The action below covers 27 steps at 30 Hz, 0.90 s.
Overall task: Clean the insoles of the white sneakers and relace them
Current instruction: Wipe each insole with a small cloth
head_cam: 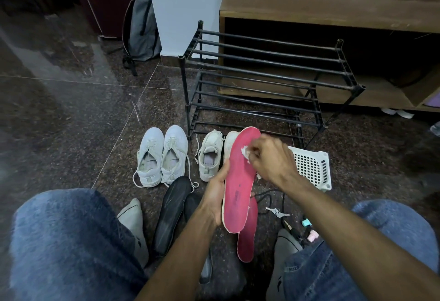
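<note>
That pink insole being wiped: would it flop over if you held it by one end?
Probably only a little. The pink insole stands nearly straight though the left hand grips just its lower half, so it seems fairly stiff. It looks thin, likely light. The right hand presses a white wipe on it without buckling it.

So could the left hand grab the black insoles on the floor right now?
Probably not yet: the left hand is holding the pink insole. The black insoles lie uncovered just beside it, so once freed, likely yes.

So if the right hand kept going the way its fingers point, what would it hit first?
The pink insole. The right hand pinches a white wipe against its upper part already, fingers pointing left. Past the insole would likely come the white sneaker on the floor, though depth is unclear.
</note>
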Each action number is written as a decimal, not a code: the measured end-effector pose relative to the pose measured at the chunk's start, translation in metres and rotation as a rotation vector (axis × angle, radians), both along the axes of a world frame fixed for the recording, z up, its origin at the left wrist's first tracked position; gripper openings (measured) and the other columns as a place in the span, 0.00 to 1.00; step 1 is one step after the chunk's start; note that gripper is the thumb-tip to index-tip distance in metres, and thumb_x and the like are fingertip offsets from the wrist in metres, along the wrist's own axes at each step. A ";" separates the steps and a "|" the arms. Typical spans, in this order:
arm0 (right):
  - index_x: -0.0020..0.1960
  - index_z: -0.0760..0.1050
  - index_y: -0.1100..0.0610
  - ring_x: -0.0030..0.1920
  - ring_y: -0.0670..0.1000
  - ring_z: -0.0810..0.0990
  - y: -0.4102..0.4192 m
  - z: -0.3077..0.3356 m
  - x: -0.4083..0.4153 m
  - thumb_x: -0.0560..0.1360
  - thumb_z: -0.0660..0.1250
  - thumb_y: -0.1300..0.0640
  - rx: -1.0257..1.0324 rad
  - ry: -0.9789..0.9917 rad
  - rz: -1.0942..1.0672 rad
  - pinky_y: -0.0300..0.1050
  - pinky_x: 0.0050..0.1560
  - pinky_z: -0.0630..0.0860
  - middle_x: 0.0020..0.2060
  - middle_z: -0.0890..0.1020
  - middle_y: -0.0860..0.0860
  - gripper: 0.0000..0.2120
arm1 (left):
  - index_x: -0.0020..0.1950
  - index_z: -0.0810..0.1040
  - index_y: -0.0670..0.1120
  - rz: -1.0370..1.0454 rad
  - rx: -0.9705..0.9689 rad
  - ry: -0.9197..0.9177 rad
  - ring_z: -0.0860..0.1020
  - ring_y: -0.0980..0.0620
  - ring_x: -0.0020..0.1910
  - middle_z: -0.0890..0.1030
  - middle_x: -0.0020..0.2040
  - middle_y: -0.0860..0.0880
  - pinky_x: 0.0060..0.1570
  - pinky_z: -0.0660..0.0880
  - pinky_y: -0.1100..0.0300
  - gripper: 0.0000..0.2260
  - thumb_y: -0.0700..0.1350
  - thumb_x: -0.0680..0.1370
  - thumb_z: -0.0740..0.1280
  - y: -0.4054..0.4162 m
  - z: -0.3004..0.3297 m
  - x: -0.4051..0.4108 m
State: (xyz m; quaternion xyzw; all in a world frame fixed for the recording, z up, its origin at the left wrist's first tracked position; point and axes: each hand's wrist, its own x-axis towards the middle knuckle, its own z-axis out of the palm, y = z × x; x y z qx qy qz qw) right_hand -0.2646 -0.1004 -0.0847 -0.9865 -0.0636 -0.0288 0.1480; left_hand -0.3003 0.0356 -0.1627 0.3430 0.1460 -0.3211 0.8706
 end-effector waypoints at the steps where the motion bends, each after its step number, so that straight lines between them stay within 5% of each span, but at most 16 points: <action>1: 0.54 0.82 0.53 0.48 0.52 0.81 0.001 -0.001 -0.004 0.76 0.66 0.58 0.046 0.066 0.070 0.45 0.49 0.77 0.51 0.83 0.49 0.09 | 0.55 0.83 0.42 0.020 -0.006 0.009 0.81 0.47 0.38 0.83 0.44 0.43 0.42 0.78 0.54 0.26 0.62 0.74 0.62 0.001 0.000 0.000; 4: 0.49 0.84 0.55 0.39 0.36 0.78 -0.001 -0.004 -0.021 0.73 0.69 0.65 0.203 0.465 0.370 0.37 0.46 0.76 0.42 0.83 0.42 0.09 | 0.63 0.79 0.41 0.075 -0.051 0.040 0.82 0.44 0.46 0.83 0.51 0.41 0.50 0.79 0.51 0.28 0.63 0.78 0.58 0.003 0.000 0.001; 6: 0.47 0.84 0.58 0.32 0.36 0.75 -0.004 -0.002 -0.027 0.72 0.70 0.68 0.371 0.557 0.433 0.30 0.38 0.71 0.37 0.81 0.42 0.08 | 0.62 0.79 0.39 0.077 -0.088 0.055 0.82 0.43 0.49 0.82 0.54 0.40 0.53 0.78 0.49 0.29 0.62 0.78 0.58 0.005 0.000 0.004; 9: 0.47 0.84 0.57 0.31 0.39 0.75 -0.012 -0.003 -0.016 0.73 0.70 0.67 0.593 0.286 0.202 0.36 0.35 0.72 0.37 0.80 0.42 0.08 | 0.62 0.79 0.40 0.094 -0.084 0.077 0.81 0.43 0.49 0.82 0.55 0.39 0.55 0.77 0.48 0.27 0.62 0.79 0.59 0.003 -0.002 0.008; 11: 0.48 0.84 0.53 0.35 0.39 0.76 -0.012 -0.006 -0.009 0.73 0.70 0.62 0.457 0.088 0.092 0.42 0.39 0.74 0.40 0.79 0.41 0.07 | 0.62 0.80 0.41 0.109 -0.092 0.080 0.81 0.44 0.46 0.83 0.53 0.40 0.54 0.77 0.48 0.26 0.61 0.79 0.60 0.001 -0.003 0.008; 15: 0.55 0.81 0.52 0.46 0.48 0.80 0.003 -0.024 -0.024 0.76 0.68 0.57 0.211 0.093 0.169 0.43 0.48 0.75 0.48 0.80 0.45 0.09 | 0.59 0.79 0.40 0.136 -0.152 0.072 0.83 0.45 0.41 0.84 0.46 0.41 0.43 0.81 0.53 0.27 0.61 0.78 0.58 0.001 0.005 0.008; 23: 0.49 0.83 0.53 0.41 0.46 0.78 0.014 -0.022 -0.058 0.74 0.67 0.59 0.261 0.186 0.385 0.43 0.46 0.75 0.44 0.81 0.45 0.07 | 0.64 0.74 0.34 0.208 -0.288 0.162 0.83 0.40 0.48 0.79 0.59 0.35 0.42 0.82 0.47 0.31 0.62 0.80 0.56 0.002 0.009 0.015; 27: 0.51 0.82 0.53 0.45 0.52 0.80 0.012 -0.021 -0.038 0.75 0.66 0.56 0.191 0.052 0.235 0.51 0.48 0.77 0.46 0.81 0.48 0.08 | 0.68 0.72 0.36 0.207 -0.243 0.120 0.80 0.42 0.52 0.78 0.58 0.38 0.54 0.78 0.47 0.28 0.57 0.79 0.61 -0.007 0.014 0.013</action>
